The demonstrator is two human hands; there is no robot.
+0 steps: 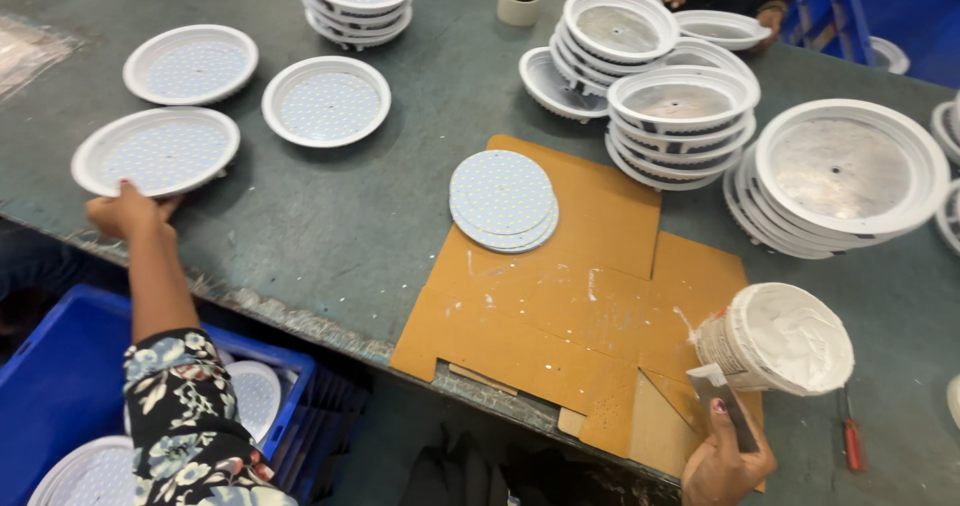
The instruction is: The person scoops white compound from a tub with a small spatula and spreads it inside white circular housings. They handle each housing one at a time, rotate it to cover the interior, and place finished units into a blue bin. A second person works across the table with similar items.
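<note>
White paste tub point(785, 338) lies tipped on the cardboard point(560, 316) (could spill); right hand point(722, 456) grips a scraper point(725, 404) beside it, left hand point(122, 209) pinches a lamp point(155, 151) far left.

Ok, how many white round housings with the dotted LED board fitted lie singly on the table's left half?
3. One at the near edge, touched by the left hand; one behind it; one to their right. The stack farther back is not counted.
</note>
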